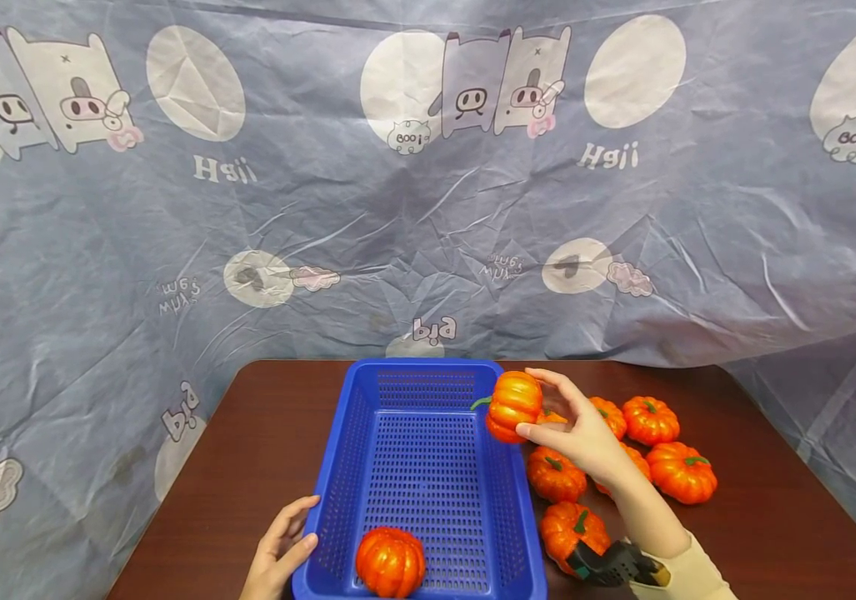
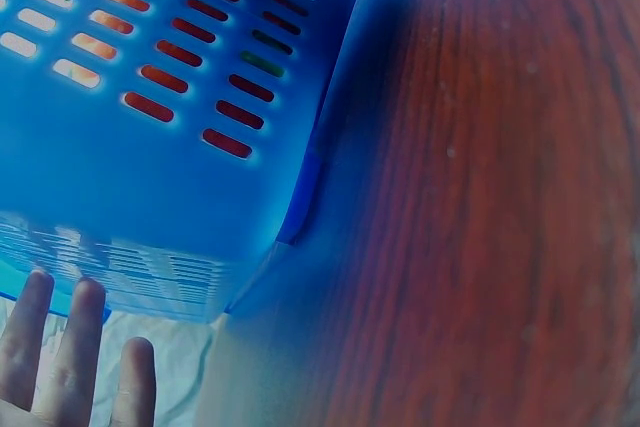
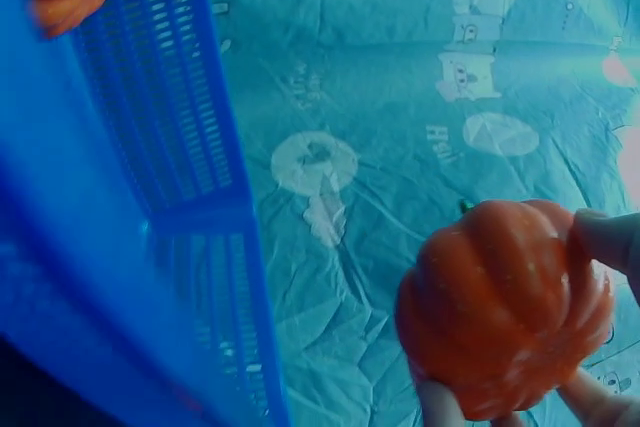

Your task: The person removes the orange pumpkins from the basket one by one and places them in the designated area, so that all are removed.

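Note:
A small orange pumpkin [image 1: 513,407] with a green stem is in my right hand [image 1: 585,433], gripped between thumb and fingers above the right rim of a blue plastic basket [image 1: 330,467]. In the right wrist view the fingers spread round the ribbed pumpkin [image 3: 505,312], its stem mostly hidden. My left hand [image 1: 277,550] is at the basket's left side, fingertips at the outer rim. The left wrist view shows its fingers [image 2: 75,357] extended beside the slotted basket wall [image 2: 130,167]. Another pumpkin [image 1: 390,562] lies inside the basket at the near end.
Several more pumpkins [image 1: 683,473] lie on the brown table [image 1: 758,517] to the right of the basket, some partly hidden behind my right hand and forearm. A grey-blue printed cloth [image 1: 428,217] hangs behind the table. A dark wrist device [image 1: 611,565] sits on my right wrist.

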Demonstrator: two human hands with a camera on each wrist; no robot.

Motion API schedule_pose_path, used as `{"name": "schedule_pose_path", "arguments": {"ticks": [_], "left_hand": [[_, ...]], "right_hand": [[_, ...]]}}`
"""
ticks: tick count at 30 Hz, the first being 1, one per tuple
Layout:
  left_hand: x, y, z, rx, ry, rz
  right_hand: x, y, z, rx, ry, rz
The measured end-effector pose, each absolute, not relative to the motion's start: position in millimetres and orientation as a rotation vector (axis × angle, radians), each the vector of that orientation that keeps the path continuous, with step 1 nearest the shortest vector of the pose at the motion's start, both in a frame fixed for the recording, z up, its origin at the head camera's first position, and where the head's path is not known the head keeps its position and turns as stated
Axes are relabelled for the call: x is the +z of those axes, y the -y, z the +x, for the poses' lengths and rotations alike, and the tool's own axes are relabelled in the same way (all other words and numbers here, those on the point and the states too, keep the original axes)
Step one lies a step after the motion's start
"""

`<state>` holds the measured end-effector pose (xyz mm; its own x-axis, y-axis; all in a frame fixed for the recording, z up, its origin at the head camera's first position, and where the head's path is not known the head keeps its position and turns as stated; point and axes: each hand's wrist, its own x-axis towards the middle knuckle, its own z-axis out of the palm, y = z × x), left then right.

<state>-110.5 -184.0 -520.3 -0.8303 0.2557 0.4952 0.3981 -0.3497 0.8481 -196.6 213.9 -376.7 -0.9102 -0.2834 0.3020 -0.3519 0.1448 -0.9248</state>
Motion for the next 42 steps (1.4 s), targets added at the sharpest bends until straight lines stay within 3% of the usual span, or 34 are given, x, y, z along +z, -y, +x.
{"name": "schedule_pose_path", "arguments": {"ticks": [32,42], "left_hand": [[-520,183,-110,-2.37,1.711,-0.883],[-520,182,-109,-2.395,1.698,-0.877]], "right_hand": [[-431,-301,-144,1.873,2.263,0.546],[-457,-323,-130,1.944,2.146,0.719]]}}
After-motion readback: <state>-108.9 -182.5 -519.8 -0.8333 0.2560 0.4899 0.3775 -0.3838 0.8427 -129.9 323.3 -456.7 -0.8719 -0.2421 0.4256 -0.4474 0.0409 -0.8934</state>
